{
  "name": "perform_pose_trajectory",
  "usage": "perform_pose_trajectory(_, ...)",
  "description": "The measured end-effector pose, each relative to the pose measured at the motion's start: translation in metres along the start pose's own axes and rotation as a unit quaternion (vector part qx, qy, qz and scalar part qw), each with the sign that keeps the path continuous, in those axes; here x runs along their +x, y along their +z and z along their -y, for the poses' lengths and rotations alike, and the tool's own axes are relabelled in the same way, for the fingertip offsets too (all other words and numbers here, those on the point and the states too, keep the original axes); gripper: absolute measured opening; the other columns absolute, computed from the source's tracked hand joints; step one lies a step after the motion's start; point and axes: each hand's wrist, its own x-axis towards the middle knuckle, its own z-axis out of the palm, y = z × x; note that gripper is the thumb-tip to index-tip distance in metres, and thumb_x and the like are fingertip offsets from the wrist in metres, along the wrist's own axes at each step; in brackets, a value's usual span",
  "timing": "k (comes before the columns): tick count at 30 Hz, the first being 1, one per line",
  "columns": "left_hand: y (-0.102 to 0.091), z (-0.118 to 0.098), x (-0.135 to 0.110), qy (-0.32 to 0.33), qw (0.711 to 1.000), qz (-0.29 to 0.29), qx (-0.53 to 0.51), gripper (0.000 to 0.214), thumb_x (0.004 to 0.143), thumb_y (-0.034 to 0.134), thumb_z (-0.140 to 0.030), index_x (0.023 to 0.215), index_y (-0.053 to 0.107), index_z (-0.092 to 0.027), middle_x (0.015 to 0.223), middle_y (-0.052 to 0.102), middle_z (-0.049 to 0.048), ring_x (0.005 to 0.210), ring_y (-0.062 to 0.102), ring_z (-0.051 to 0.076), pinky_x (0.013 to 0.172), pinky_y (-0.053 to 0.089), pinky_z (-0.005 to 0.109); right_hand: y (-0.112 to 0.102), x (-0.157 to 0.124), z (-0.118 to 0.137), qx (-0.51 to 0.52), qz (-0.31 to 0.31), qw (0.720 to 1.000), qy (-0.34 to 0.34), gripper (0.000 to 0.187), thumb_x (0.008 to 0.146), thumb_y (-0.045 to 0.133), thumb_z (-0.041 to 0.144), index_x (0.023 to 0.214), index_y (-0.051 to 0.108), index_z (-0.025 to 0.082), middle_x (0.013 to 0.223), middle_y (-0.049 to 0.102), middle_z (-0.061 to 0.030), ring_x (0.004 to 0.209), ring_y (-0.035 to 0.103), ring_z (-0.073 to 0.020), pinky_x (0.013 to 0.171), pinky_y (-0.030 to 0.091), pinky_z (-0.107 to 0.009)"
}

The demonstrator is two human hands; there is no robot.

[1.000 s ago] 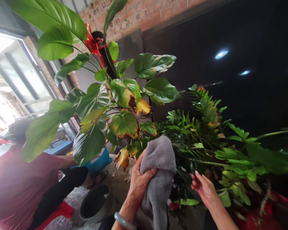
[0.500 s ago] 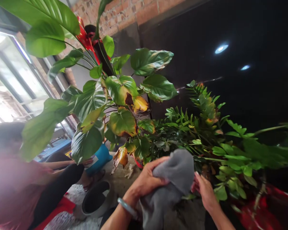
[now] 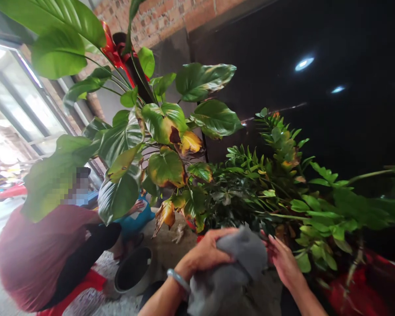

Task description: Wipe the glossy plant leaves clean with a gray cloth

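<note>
My left hand [image 3: 208, 254], with a pale bracelet [image 3: 178, 280] on its wrist, grips a bunched grey cloth [image 3: 245, 252]. Thumb and fingers press into the cloth from its left side; the rest of it hangs below. Just right of the cloth is my right hand [image 3: 285, 259], its fingers loosely stretched and a little apart, no object visible in them. Part of its fingertips is hard to make out against the dark foliage. Behind both hands grows low leafy greenery [image 3: 250, 175]. A tall plant with broad leaves [image 3: 167, 166], some yellowed and browned, stands to the left.
At left a person in a dark red top [image 3: 46, 250] sits bent over on a red stool [image 3: 82, 289], one hand on a blue bag [image 3: 134, 219]. A dark-mouthed bucket [image 3: 134, 272] stands on the floor. Behind the plants is a glossy black panel [image 3: 316, 123].
The cloth and my left hand have dropped slightly, and the cloth is bunched differently. My right hand stays beside it. The person at left has leaned further forward.
</note>
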Motion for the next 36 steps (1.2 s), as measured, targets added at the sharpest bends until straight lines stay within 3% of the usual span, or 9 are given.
perform_pose_trajectory(3, -0.009, -0.026, 0.025, 0.080, 0.990, -0.101, -0.055, 0.060, 0.056, 0.076, -0.022, 0.116, 0.069, -0.022, 0.111, 0.070, 0.0031, 0.103, 0.062, 0.027, 0.091, 0.047, 0.034, 0.003, -0.002, -0.002, -0.015, -0.009, 1.000, -0.012, 0.042, 0.044, 0.080, 0.044, 0.075, 0.068, 0.018, 0.052, 0.069, -0.0023, 0.039, 0.056, -0.0150, 0.039, 0.043, -0.026)
perform_pose_trajectory(6, -0.003, -0.014, 0.040, 0.099, 0.983, -0.136, -0.072, 0.065, 0.059, 0.074, -0.025, 0.123, 0.064, -0.019, 0.108, 0.071, 0.0038, 0.099, 0.063, 0.027, 0.088, 0.048, 0.033, 0.005, -0.001, -0.005, -0.049, -0.018, 0.998, -0.030, 0.043, 0.045, 0.078, 0.047, 0.075, 0.068, 0.017, 0.054, 0.070, -0.0030, 0.039, 0.057, -0.0154, 0.040, 0.042, -0.026)
perform_pose_trajectory(11, 0.018, 0.034, 0.011, -0.030, 0.995, 0.051, 0.084, 0.049, 0.057, 0.068, -0.015, 0.105, 0.074, -0.021, 0.090, 0.073, -0.0013, 0.089, 0.065, 0.028, 0.076, 0.049, 0.031, -0.002, 0.006, -0.004, -0.074, -0.054, 0.995, -0.032, 0.042, 0.040, 0.079, 0.049, 0.066, 0.065, 0.020, 0.042, 0.060, 0.0041, 0.035, 0.051, -0.0152, 0.037, 0.040, -0.028)
perform_pose_trajectory(14, 0.011, 0.023, -0.004, -0.047, 0.990, 0.097, 0.089, 0.052, 0.058, 0.070, -0.016, 0.109, 0.072, -0.024, 0.094, 0.073, -0.0011, 0.093, 0.065, 0.027, 0.082, 0.048, 0.032, -0.005, 0.010, -0.001, -0.077, -0.070, 0.994, -0.034, 0.040, 0.039, 0.079, 0.048, 0.064, 0.067, 0.019, 0.043, 0.063, 0.0015, 0.037, 0.053, -0.0163, 0.037, 0.040, -0.028)
perform_pose_trajectory(19, -0.015, -0.021, 0.013, 0.054, 0.997, -0.052, -0.021, 0.059, 0.057, 0.076, -0.023, 0.116, 0.069, -0.024, 0.109, 0.070, 0.0017, 0.103, 0.061, 0.027, 0.088, 0.047, 0.031, -0.001, 0.008, -0.002, -0.083, -0.055, 0.995, -0.031, 0.033, 0.033, 0.081, 0.041, 0.054, 0.066, 0.020, 0.047, 0.068, -0.0016, 0.039, 0.055, -0.0158, 0.039, 0.043, -0.028)
perform_pose_trajectory(22, -0.013, -0.012, 0.023, 0.075, 0.989, -0.112, -0.056, 0.062, 0.059, 0.075, -0.024, 0.120, 0.066, -0.023, 0.106, 0.071, 0.0016, 0.099, 0.062, 0.026, 0.084, 0.049, 0.031, 0.000, 0.006, -0.004, -0.102, -0.030, 0.994, -0.021, 0.029, 0.034, 0.080, 0.036, 0.054, 0.069, 0.018, 0.052, 0.070, -0.0042, 0.041, 0.057, -0.0165, 0.040, 0.044, -0.028)
perform_pose_trajectory(29, 0.011, 0.025, -0.007, -0.030, 0.989, 0.085, 0.113, 0.052, 0.059, 0.069, -0.014, 0.109, 0.072, -0.025, 0.103, 0.073, -0.0011, 0.100, 0.063, 0.030, 0.090, 0.045, 0.034, -0.004, 0.007, -0.005, -0.141, 0.010, 0.990, -0.008, 0.020, 0.038, 0.076, 0.034, 0.042, 0.060, 0.021, 0.038, 0.056, 0.0017, 0.038, 0.051, -0.0164, 0.038, 0.041, -0.028)
perform_pose_trajectory(33, -0.022, -0.015, -0.006, 0.033, 0.995, -0.083, -0.046, 0.057, 0.056, 0.076, -0.023, 0.113, 0.070, -0.019, 0.103, 0.073, 0.0024, 0.097, 0.064, 0.028, 0.083, 0.049, 0.032, 0.000, 0.004, -0.005, -0.141, 0.013, 0.990, -0.016, 0.022, 0.039, 0.075, 0.037, 0.045, 0.064, 0.018, 0.045, 0.064, -0.0033, 0.040, 0.054, -0.0152, 0.039, 0.042, -0.026)
perform_pose_trajectory(36, -0.040, -0.027, 0.008, 0.111, 0.951, -0.260, -0.127, 0.060, 0.057, 0.078, -0.030, 0.114, 0.067, -0.016, 0.097, 0.073, 0.0039, 0.091, 0.065, 0.025, 0.080, 0.050, 0.031, 0.004, 0.002, -0.005, -0.141, 0.013, 0.990, -0.015, 0.026, 0.038, 0.076, 0.038, 0.048, 0.068, 0.016, 0.052, 0.069, -0.0066, 0.041, 0.056, -0.0155, 0.039, 0.043, -0.026)
